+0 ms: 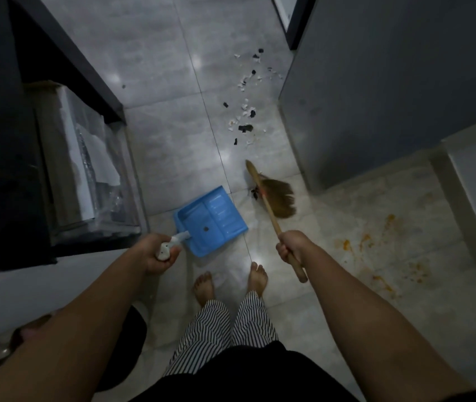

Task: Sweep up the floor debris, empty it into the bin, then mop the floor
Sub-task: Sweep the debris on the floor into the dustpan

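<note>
The left hand (155, 253) is closed around the white handle of the blue dustpan (210, 217), whose open mouth points up-right toward the broom (271, 198). The right hand (290, 245) grips the broom's wooden handle, its long axis running from lower right to upper left, bristles fanning right. Scattered debris (245, 111) lies on the floor (158, 126) beyond, by the grey cabinet (376, 82).

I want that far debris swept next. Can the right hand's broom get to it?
Probably yes: the right hand holds the broom, and bare floor lies between its bristles and the scattered debris.
</note>
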